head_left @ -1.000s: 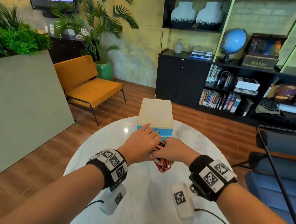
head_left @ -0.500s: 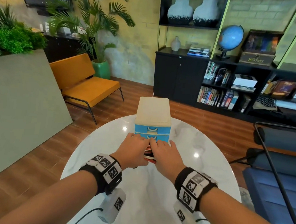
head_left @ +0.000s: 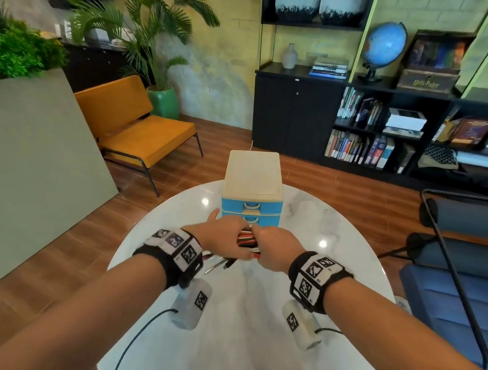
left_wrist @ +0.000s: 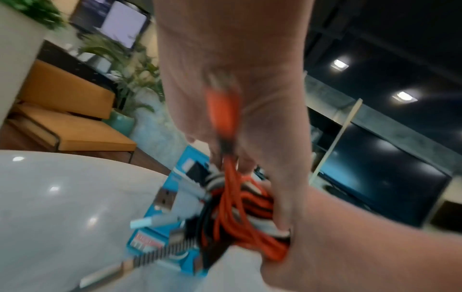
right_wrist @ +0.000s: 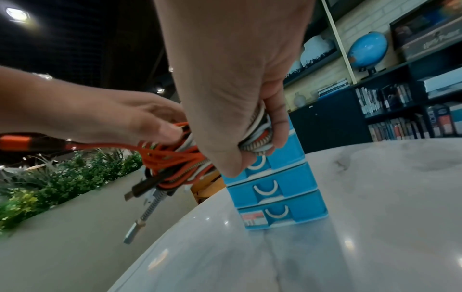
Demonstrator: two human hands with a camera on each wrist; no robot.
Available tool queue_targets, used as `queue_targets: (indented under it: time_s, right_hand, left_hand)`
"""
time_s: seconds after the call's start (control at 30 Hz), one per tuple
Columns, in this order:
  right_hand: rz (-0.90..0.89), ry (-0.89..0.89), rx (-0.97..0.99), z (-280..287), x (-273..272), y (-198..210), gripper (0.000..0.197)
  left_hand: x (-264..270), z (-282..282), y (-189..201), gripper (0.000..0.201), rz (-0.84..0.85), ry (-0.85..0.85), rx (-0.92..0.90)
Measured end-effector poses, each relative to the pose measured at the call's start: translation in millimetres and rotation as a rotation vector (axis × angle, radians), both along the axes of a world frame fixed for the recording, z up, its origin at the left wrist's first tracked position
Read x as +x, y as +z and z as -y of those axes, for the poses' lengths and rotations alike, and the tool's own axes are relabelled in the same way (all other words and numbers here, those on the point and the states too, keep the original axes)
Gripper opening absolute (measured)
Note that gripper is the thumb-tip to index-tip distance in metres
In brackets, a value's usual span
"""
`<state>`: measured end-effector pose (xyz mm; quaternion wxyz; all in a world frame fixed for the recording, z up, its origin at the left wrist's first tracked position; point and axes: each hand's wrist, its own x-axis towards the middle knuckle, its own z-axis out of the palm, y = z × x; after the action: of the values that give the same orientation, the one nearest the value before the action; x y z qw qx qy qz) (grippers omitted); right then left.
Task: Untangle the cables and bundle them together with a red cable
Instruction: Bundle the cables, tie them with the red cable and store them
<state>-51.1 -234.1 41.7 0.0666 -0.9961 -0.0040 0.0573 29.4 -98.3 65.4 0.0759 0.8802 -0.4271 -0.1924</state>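
Several cables, red, white, black and striped, form one coiled bundle (head_left: 247, 239) that both my hands hold up in front of the blue drawer unit (head_left: 253, 185). My right hand (head_left: 276, 249) grips the bundle's right end (right_wrist: 258, 136) in its fist. My left hand (head_left: 223, 235) pinches the red cable (right_wrist: 172, 156) where it wraps round the bundle; its red plug (left_wrist: 222, 106) lies along the palm. Loose plug ends (right_wrist: 135, 231) dangle under the bundle above the white marble table (head_left: 240, 343).
The drawer unit (right_wrist: 277, 189) has three shut drawers and stands just behind my hands. A blue chair with a black frame (head_left: 455, 280) is at the right of the round table. An orange bench (head_left: 142, 131) stands on the floor beyond.
Both hands have risen from the table in front of the lowest drawer and carry the bundle higher. Plug ends now hang out below my left wrist.
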Motion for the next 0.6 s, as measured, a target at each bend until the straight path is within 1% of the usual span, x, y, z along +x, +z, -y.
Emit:
queue_targets:
  time_s: [0.07,0.1,0.13,0.2,0.3,0.37,0.43,0.6]
  right_hand:
    - [-0.022,-0.009,-0.050,8.8,9.2,5.3,0.053]
    - [-0.031,-0.013,-0.076,12.4,13.4,8.4,0.058]
    - [-0.038,-0.011,-0.099,16.1,17.9,10.3,0.061]
    - [-0.067,0.000,-0.150,20.4,26.4,13.8,0.069]
    - [-0.107,0.011,-0.196,22.5,38.6,15.0,0.078]
    - [-0.119,0.008,-0.194,23.4,46.0,13.0,0.079]
    - [-0.132,0.007,-0.177,24.8,52.6,11.4,0.075]
    - [-0.170,0.005,-0.092,26.4,58.9,12.6,0.058]
  left_hand:
    - [15.8,2.2,10.3,0.039,-0.107,0.049,-0.144]
    - [24.0,2.9,15.4,0.038,-0.104,0.084,-0.202]
    - [31.8,4.0,19.4,0.039,-0.057,0.119,-0.214]
    - [43.5,7.3,21.7,0.049,0.057,0.153,-0.123]
    - [49.8,10.7,16.8,0.058,0.092,0.163,-0.041]
    - [49.6,11.0,10.4,0.057,0.105,0.156,-0.038]
    - [49.3,10.4,3.8,0.056,0.140,0.156,-0.060]
    - [61.5,9.7,-1.0,0.057,0.175,0.167,-0.105]
